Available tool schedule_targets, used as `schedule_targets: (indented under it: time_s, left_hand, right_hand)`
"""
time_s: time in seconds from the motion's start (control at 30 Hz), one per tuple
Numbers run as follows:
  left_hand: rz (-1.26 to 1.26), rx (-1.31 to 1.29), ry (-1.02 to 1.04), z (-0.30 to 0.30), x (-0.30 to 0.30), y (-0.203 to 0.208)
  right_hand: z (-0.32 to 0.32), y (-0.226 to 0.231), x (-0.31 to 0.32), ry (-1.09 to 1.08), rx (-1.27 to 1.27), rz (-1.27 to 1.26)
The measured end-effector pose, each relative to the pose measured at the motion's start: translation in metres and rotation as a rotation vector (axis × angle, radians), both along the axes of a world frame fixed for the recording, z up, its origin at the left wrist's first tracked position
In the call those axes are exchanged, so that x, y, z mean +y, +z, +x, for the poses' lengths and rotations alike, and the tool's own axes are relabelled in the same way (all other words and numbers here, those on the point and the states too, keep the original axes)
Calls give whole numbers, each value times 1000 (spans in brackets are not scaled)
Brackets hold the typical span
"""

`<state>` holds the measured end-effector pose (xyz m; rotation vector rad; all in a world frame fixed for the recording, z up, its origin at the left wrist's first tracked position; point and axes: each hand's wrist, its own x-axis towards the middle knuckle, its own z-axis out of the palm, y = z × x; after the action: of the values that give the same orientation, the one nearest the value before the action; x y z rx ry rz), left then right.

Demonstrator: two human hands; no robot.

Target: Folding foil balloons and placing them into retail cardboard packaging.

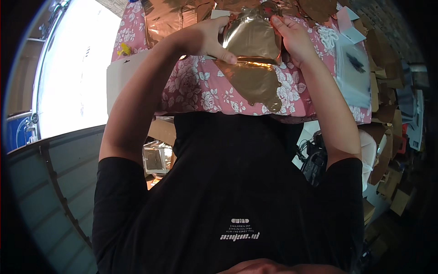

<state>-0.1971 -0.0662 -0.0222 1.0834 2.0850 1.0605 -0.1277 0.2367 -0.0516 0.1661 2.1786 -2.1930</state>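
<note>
nearest, my black shirt (255,169) faces the pink flowered tablecloth (194,86). the gold foil (251,41) lies over the middle of the cloth, its lobed lower end toward me and a bright crease across it. my left hand (212,40) is at the foil's left side, half open, thumb spread well apart from the fingers, the thumb lying by the crease; i cannot tell whether it grips. my right hand (295,40) is mostly closed, with thumb and forefinger pinching the foil's upper right edge. left of my forearm stands a pale box (119,89); to the right lie clear plastic bags (353,84) and, beyond them, white string (327,38). a small yellow object (123,49) rests near the left edge. farther off, a white card (220,14) shows beside my left fingers, and copper-coloured sheets (173,25) cover the far side.
</note>
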Motion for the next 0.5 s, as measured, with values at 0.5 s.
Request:
schedule_targets:
  time_s: [0.5]
  left_hand:
    - [-50,92,88,17,2,7]
  right_hand:
    - [65,32,-4,180,7,393]
